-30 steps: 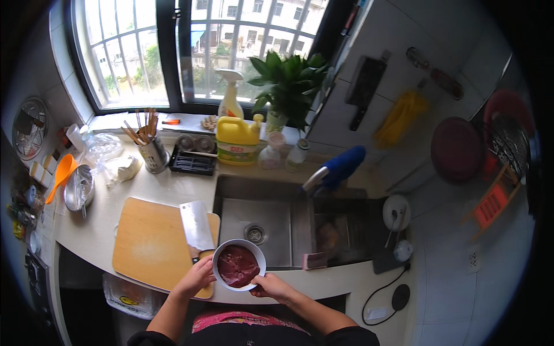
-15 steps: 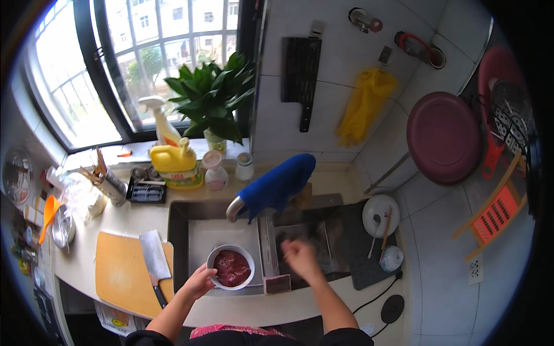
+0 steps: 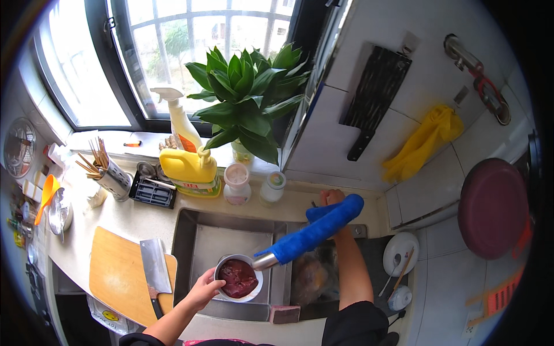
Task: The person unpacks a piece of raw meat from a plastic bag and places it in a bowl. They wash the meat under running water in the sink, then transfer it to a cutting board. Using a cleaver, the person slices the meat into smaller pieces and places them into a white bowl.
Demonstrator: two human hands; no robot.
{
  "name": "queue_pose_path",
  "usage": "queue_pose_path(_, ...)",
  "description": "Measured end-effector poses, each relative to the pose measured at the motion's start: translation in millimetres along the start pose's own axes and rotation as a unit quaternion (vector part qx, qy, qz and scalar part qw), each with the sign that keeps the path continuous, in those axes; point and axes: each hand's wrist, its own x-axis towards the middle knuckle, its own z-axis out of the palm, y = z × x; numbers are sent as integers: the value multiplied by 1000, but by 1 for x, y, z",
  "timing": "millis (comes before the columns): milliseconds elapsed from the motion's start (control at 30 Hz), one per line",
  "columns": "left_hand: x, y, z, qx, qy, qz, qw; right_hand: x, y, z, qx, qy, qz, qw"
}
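My left hand (image 3: pixel 205 289) grips the rim of a white bowl (image 3: pixel 258 288) over the left sink basin. Dark red raw meat (image 3: pixel 238 278) lies in the bowl. Above the bowl's far right rim is the metal spout (image 3: pixel 266 261) of a faucet wrapped in blue cloth (image 3: pixel 311 232); no water shows from it. My right arm stretches past the right basin and behind the faucet. There my right hand (image 3: pixel 331 197) is closed near the faucet's base, by the wall; the cloth hides what its fingers hold.
A cleaver (image 3: pixel 154 268) lies on a wooden cutting board (image 3: pixel 118 274) at left. The right basin holds a clear plastic bag (image 3: pixel 311 278). A pinkish block (image 3: pixel 285 314) sits on the sink's front edge. Behind stand a yellow jug (image 3: pixel 187 173), jars and a plant (image 3: pixel 248 98).
My right hand has moved from above the right basin to behind the faucet. The bowl has come under the spout, still in my left hand. The view has shifted.
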Motion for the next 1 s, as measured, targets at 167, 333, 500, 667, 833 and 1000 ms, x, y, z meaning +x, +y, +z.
queue_pose_path(167, 25, -7, -5, -52, -49, -15, 997, 7, -2, 6, -97, -99, 17, 990)
queue_pose_path(333, 37, 10, 17, -90, -67, 5, 994, 11, 0, 5, -99, -171, 22, 980)
queue_pose_path(500, 54, -5, 13, -68, -71, -3, 995, 6, 22, 4, -51, -97, 161, 981)
queue_pose_path(667, 61, -9, 14, -73, -68, -3, 995, 20, -8, 9, -62, -153, 4, 986)
queue_pose_path(833, 63, -5, 21, -94, -92, -7, 991, 35, -21, 13, -125, -199, -127, 964)
queue_pose_path(1000, 67, -2, 27, -97, -97, -4, 990, 32, -13, 23, -120, -154, -194, 961)
